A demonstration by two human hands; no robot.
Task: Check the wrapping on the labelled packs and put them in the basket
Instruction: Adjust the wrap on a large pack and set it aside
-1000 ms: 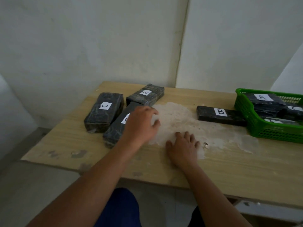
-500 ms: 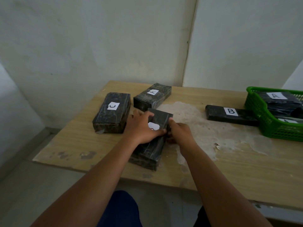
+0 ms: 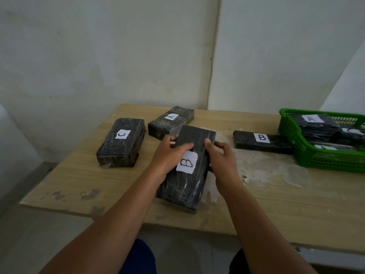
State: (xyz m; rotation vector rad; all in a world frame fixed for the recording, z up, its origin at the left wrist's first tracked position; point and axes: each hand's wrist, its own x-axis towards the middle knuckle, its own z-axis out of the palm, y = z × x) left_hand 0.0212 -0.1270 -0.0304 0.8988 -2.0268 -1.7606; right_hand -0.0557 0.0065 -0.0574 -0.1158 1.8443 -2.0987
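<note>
While you held the black pack marked B [image 3: 185, 169] between both hands, it lay lengthwise away from you, its near end low over the wooden table [image 3: 276, 204] and its far end raised. Whether that near end touched the wood could not be told. Well to the left of your grip, the pack marked C [image 3: 121, 143] lay flat on the table. Beyond the grip and slightly left, the pack marked A [image 3: 170, 122] lay flat at an angle, its near corner just behind the held pack. Your left hand [image 3: 169, 155] gripped the pack's left edge, thumb curled over the top face just above the white label, fingers underneath. Your right hand [image 3: 222, 157] clasped the right edge, thumb on top near the far end, fingers curled round the side. To the right of the grip, a second pack marked B [image 3: 262, 142] lay flat, its far end against the green basket [image 3: 316, 161]. That basket, furthest right, held more wrapped packs, the top pack [image 3: 316, 123] labelled A.
</note>
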